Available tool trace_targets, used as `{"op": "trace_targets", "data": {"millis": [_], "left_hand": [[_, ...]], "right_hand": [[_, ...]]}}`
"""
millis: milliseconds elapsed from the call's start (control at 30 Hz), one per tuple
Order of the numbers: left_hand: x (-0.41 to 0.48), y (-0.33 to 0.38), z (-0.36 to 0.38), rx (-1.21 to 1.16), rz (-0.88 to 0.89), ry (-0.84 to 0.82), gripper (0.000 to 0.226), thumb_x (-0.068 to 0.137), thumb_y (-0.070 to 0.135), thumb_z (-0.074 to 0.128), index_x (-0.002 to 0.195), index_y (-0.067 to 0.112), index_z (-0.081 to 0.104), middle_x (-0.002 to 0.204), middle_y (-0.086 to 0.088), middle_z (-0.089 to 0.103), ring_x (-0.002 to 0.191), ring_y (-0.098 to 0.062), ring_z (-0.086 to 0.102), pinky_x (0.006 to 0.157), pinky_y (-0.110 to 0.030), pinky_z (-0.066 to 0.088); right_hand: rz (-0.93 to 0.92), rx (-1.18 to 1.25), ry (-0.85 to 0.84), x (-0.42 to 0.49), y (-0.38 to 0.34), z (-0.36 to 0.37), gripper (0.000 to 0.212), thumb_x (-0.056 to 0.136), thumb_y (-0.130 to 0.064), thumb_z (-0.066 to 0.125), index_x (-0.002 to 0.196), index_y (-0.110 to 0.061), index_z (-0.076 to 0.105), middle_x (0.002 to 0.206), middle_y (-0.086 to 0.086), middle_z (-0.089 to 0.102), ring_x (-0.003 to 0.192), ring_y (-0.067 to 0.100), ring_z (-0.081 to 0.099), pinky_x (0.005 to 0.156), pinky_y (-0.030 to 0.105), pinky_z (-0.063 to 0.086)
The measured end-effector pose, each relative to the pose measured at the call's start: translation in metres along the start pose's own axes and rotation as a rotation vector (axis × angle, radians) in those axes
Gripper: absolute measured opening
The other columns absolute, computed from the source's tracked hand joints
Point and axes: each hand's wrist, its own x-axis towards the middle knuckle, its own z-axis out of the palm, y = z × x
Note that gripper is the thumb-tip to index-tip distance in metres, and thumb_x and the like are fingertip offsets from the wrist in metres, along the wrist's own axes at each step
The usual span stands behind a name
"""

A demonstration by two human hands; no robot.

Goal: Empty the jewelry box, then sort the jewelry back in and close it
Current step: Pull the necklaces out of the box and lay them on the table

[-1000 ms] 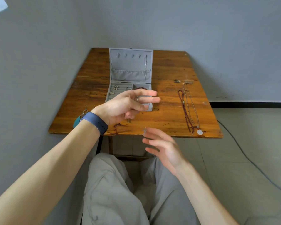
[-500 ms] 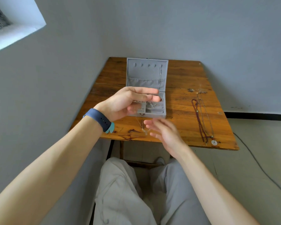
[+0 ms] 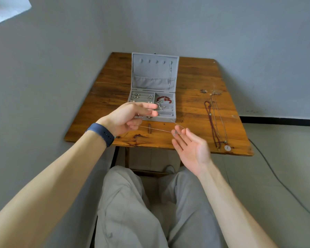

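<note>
Two hands | left hand (image 3: 128, 116) pinches thin chain (image 3: 156, 130) | right hand (image 3: 190, 147) open, chain across fingertips | no writing legible

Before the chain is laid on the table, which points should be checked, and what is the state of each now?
1. Left hand pinches one end of the thin chain: ok.
2. Right hand has a closed grip on the chain: not ok, palm open, chain only at fingertips.
3. Chain free of knots: cannot tell.
4. Bare wood beside the necklaces on the table: ok.
5. Jewelry box emptied: not ok.
</note>
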Motion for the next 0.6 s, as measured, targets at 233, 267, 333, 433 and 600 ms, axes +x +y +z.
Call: {"op": "trace_targets", "data": {"millis": [233, 267, 333, 433, 600], "left_hand": [[0.008, -0.002, 0.004, -0.052, 0.006, -0.012, 0.034, 0.094, 0.013, 0.061, 0.128, 0.019, 0.062, 0.113, 0.002, 0.073, 0.039, -0.004, 0.027, 0.04, -0.017, 0.029], [0.009, -0.003, 0.004, -0.057, 0.008, -0.003, 0.034, 0.094, 0.013, 0.061, 0.127, 0.019, 0.063, 0.114, 0.001, 0.073, 0.039, -0.004, 0.027, 0.04, -0.017, 0.03], [0.012, -0.005, 0.006, -0.066, 0.004, 0.016, 0.033, 0.094, 0.013, 0.061, 0.126, 0.019, 0.063, 0.115, 0.001, 0.073, 0.039, -0.003, 0.028, 0.04, -0.016, 0.03], [0.017, -0.006, 0.015, -0.064, -0.004, 0.02, 0.033, 0.094, 0.013, 0.061, 0.127, 0.018, 0.061, 0.116, 0.001, 0.073, 0.04, -0.003, 0.029, 0.041, -0.016, 0.03], [0.028, 0.002, 0.032, -0.052, -0.004, 0.022, 0.032, 0.094, 0.013, 0.062, 0.126, 0.019, 0.062, 0.116, 0.0, 0.073, 0.041, -0.003, 0.029, 0.042, -0.016, 0.028]], "right_hand": [[0.003, 0.133, -0.055, -0.004, -0.001, -0.003, 0.024, 0.098, -0.024, 0.05, 0.079, -0.014, 0.059, 0.127, 0.014, 0.068, 0.117, 0.029, 0.066, 0.1, 0.04, 0.046], [0.005, 0.147, -0.067, -0.005, -0.001, -0.003, 0.021, 0.096, -0.024, 0.053, 0.078, -0.014, 0.058, 0.127, 0.015, 0.068, 0.117, 0.031, 0.066, 0.1, 0.041, 0.046], [0.007, 0.147, -0.074, -0.005, -0.002, -0.002, 0.013, 0.09, -0.022, 0.062, 0.081, -0.013, 0.06, 0.122, 0.014, 0.07, 0.117, 0.032, 0.066, 0.099, 0.041, 0.048], [0.025, 0.086, -0.034, -0.005, -0.004, -0.004, 0.011, 0.086, -0.015, 0.071, 0.084, -0.012, 0.061, 0.104, 0.009, 0.072, 0.116, 0.032, 0.067, 0.094, 0.038, 0.052], [-0.01, -0.091, 0.04, -0.008, -0.011, -0.021, 0.035, 0.091, 0.01, 0.058, 0.07, -0.017, 0.051, 0.107, 0.01, 0.073, 0.111, 0.029, 0.069, 0.089, 0.035, 0.054]]}}
